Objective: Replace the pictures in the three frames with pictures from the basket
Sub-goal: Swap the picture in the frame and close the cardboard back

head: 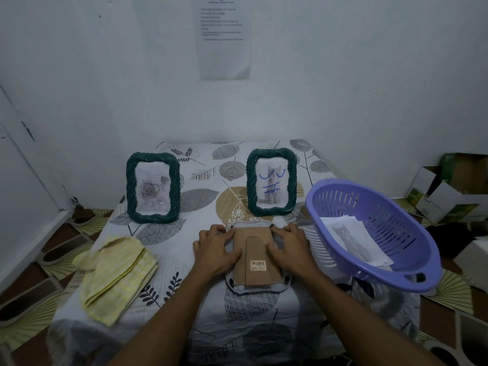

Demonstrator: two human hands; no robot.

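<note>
- On the table (206,180) before you, the face-down frame (257,256) carries a barcode sticker (258,264); its print is too small to read, as is the wall sheet (224,35).
- Behind it stand the rose frame (153,187) and the cat frame (272,182), which is scribbled in blue. The yellow cloth (116,278) lies left, and the basket (383,207) of pictures (356,241) sits right.
- Your left hand (215,249) and right hand (290,248) grip the face-down frame's upper corners, thumbs on its backing.
</note>
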